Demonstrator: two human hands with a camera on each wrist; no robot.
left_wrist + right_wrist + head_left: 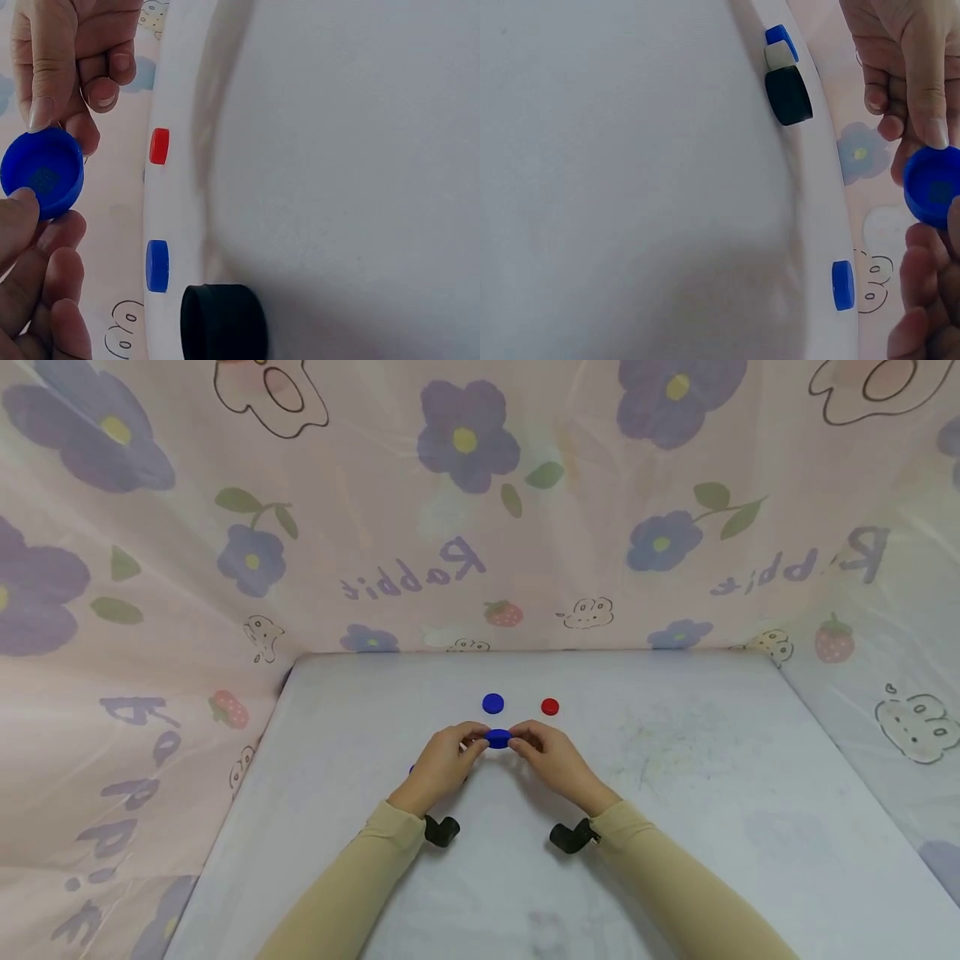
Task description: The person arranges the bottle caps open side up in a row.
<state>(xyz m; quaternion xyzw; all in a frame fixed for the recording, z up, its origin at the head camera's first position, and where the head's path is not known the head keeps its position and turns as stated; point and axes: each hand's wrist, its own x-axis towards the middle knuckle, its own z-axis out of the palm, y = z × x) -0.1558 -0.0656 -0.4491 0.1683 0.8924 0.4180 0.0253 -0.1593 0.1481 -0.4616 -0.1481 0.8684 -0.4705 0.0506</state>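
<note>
A round blue cap (498,739) is held up off the table between my two hands, tilted so that its hollow inside faces the wrist cameras. My left hand (444,762) pinches one side of its rim with thumb and fingers. The opposite side is pinched by my right hand (558,762). In the left wrist view the raised cap (45,172) shows a small dark patterned patch on its inner floor. Just beyond the hands, another blue cap (492,703) lies on the table, with a smaller red cap (550,707) to its right.
Near my left hand, mostly hidden from the head camera, stand a black cap (787,96), a white cap (780,55) and a further blue cap (783,39). The white table (675,860) meets a flower-printed curtain (525,560) at the back and sides.
</note>
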